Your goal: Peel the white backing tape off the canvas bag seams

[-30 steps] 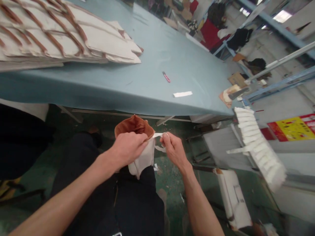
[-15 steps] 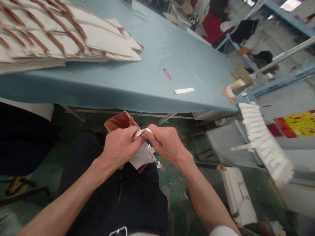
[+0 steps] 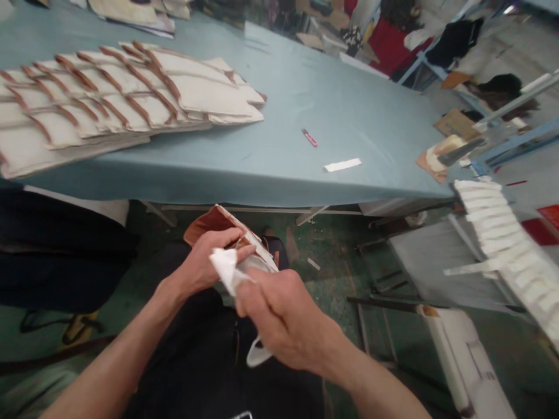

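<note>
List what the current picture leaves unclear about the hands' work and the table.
All in the head view:
- White strip: the pinched part is hidden by the right hand.
- Brown-and-white pouch: its lower part is hidden behind both hands, the left hand included.
- Stack of white, brown-edged pieces: the far left is cut off by the picture's edge.
- Pink-handled tool: too small to tell its exact type.

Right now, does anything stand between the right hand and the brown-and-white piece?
Yes: in this view, the white strip pinched in the right hand and the fingers of the left hand, which holds the brown-and-white piece. Nothing else visible intervenes; whether strip and piece touch is unclear.
</note>
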The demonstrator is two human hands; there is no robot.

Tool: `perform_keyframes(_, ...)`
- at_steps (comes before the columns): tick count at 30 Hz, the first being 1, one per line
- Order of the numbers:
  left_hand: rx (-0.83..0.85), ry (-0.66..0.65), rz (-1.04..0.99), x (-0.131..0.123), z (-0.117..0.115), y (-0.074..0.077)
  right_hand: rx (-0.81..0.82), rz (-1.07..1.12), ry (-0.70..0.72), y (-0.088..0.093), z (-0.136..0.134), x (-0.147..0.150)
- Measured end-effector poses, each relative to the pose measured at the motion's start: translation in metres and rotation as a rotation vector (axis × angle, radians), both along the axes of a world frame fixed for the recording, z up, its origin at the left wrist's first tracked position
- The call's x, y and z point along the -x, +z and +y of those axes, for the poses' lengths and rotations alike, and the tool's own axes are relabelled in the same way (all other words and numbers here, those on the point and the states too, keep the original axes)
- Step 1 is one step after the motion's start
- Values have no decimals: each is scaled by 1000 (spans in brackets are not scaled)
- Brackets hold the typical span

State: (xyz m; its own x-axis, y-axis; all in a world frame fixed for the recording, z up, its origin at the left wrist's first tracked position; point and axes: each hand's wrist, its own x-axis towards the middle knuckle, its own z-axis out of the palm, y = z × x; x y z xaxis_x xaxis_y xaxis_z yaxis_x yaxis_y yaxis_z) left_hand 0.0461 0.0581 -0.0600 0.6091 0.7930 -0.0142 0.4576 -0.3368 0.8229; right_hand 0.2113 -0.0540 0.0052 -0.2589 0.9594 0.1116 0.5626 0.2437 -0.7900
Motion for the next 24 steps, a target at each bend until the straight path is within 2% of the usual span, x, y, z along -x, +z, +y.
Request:
perform_keyframes(1,8,-20,-8,5,-2,3,34,36,-26,-5,1,-6)
perform_keyframes(3,-3,-36,-7,13,-4,8,75,90,-184,-19,3,-22)
perform_keyframes(6,-22,-58,-3,20,-4,19,31,115,-407,-39,8,-43)
perform_keyframes(10,82,-137,-75,27,-1,38,-43,81,-501,-55,25,-54)
perform_keyframes(14,220,-164,-191,36,-2,54,-51,-28,-475,-59,42,-56)
perform_keyframes(17,320,-174,-251,38,-6,59,-121,47,-421,-47,46,-49)
perform_keyframes(21,353,-270,-250,30,-12,63,-286,201,-230,-23,51,-25)
perform_keyframes(24,310,-291,-200,25,-14,68,-291,227,-48,-21,65,-9)
